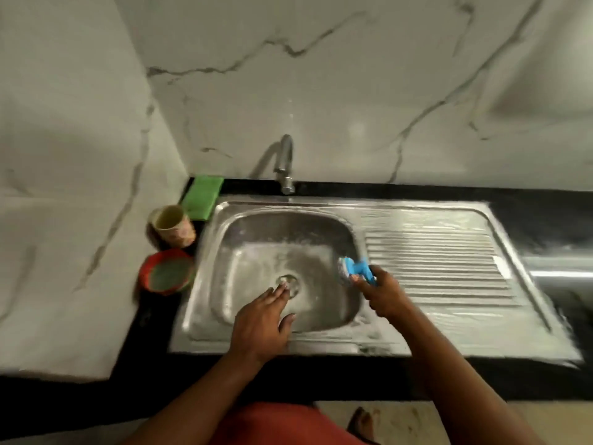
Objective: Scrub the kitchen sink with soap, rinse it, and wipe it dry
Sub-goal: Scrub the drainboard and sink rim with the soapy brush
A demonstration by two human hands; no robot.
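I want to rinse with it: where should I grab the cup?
Round the cup's side, with the free left hand, from the sink side: it stands mouth up, no handle showing, the wall beyond it, a bowl close in front.

Steel sink (321, 203) sunk in black bench (401, 190): square basin (282, 226) at left, ribbed drainboard (433, 268) at right. Whitish soapy film over basin floor (drain (288, 282) at centre). Blue-handled brush (356, 270), pale head against basin's right wall, handle tilted toward drainboard.

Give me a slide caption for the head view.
Right hand scrubs the soapy steel sink with a blue brush; open left hand by the drain.
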